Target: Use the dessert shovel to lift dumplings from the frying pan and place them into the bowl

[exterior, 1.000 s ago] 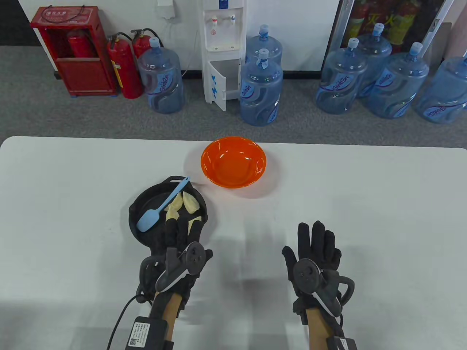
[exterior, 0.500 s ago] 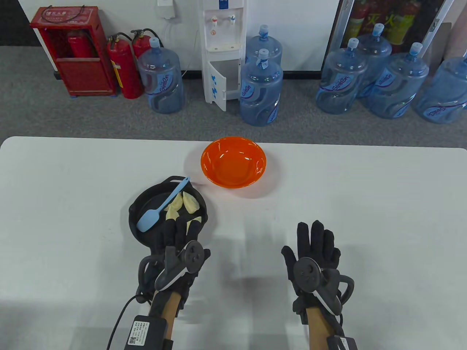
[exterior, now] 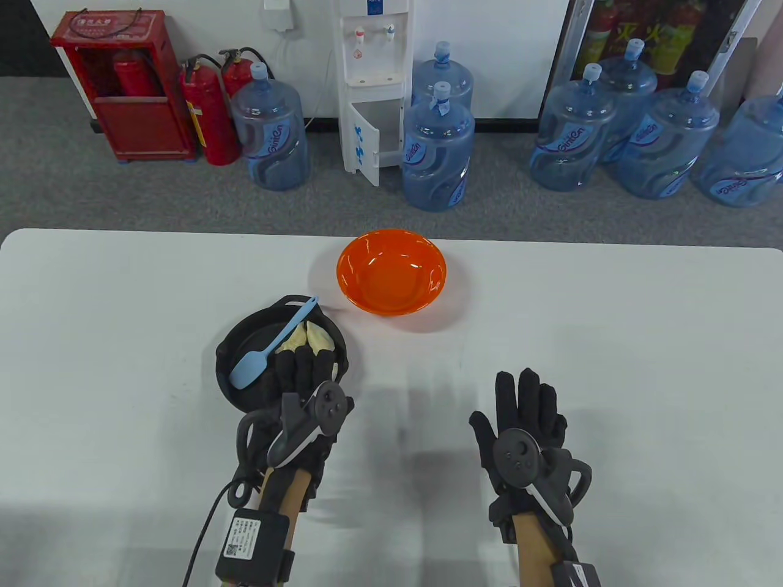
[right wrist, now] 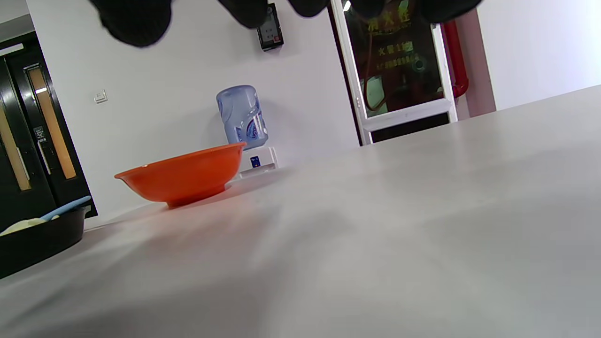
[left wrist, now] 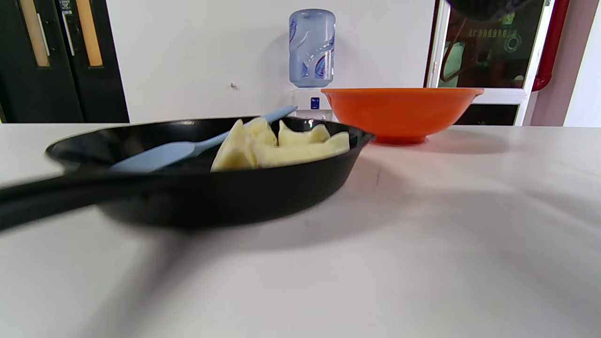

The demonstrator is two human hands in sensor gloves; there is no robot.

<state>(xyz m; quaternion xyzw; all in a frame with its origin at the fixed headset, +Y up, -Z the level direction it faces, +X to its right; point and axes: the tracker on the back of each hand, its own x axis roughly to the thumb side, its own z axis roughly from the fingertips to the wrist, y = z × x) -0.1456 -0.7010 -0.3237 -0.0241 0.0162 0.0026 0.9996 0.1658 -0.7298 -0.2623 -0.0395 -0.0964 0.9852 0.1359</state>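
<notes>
The frying pan (exterior: 235,354) looks like dark metal with a faint sheen along its rim. Inside it, the dessert shovel (exterior: 269,347) is pale blue, matt and smooth, like silicone, and the dumplings (left wrist: 277,145) have pale, soft-looking dough skins. Beyond the pan, the orange bowl (exterior: 391,272) is glossy plastic with bright highlights. Under the pan, the table (exterior: 612,318) is white, smooth and near matt. Both gloves look like black knit cloth.

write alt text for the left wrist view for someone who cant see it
A black frying pan sits on a white table, holding pale dumplings and a light blue dessert shovel whose handle rests on the far rim. An empty-looking orange bowl stands behind it to the right, apart from the pan.
</notes>
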